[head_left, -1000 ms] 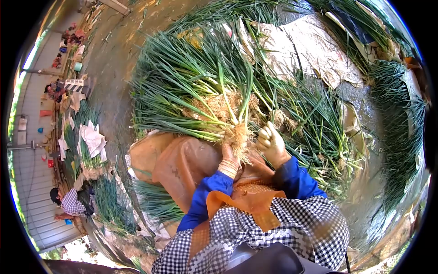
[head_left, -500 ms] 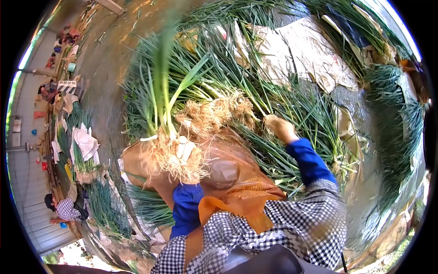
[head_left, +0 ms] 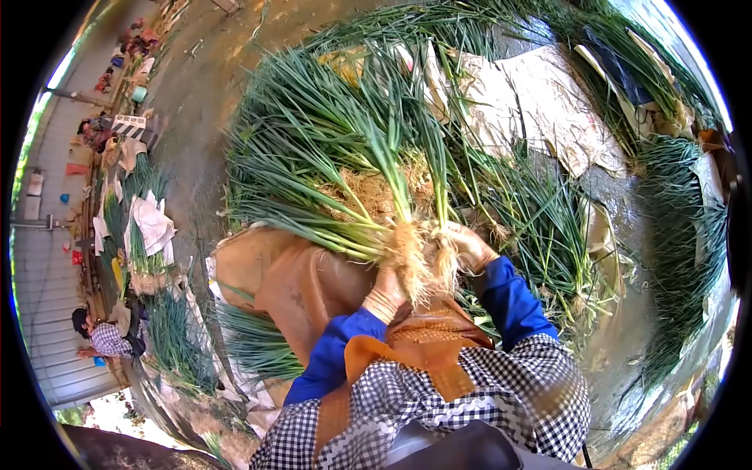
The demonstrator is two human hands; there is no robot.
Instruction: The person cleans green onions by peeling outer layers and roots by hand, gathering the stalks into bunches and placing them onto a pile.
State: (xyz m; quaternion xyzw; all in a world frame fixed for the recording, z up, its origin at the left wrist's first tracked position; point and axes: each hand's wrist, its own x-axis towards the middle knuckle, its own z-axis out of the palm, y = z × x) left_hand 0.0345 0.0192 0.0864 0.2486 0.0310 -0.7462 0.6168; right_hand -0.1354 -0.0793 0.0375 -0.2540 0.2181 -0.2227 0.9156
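Note:
My left hand point(head_left: 387, 291) is closed around the root end of a bunch of green onions point(head_left: 395, 196), whose leaves fan out up and to the left. Pale stringy roots point(head_left: 406, 258) hang over its fingers and partly hide them. Close on the right, my right hand point(head_left: 468, 247) grips the base of a few more green onion stalks point(head_left: 442, 184), with their roots dangling below. Both hands are above the brown apron point(head_left: 317, 278) on my lap. Just beyond them lies a heap of green onions point(head_left: 290, 133), its tangled roots point(head_left: 356, 194) facing me.
Wrinkled pale sacking point(head_left: 540, 98) lies beyond the heap on the wet floor point(head_left: 192, 168). More green onions point(head_left: 677, 235) are piled along the right. At far left, a person in a checked top point(head_left: 112, 340) is near other bundles point(head_left: 178, 337).
The bunch has come lower and to the right, now tilted with its leaves spread leftward. My right hand has drawn back from the heap to beside my left, holding stalks.

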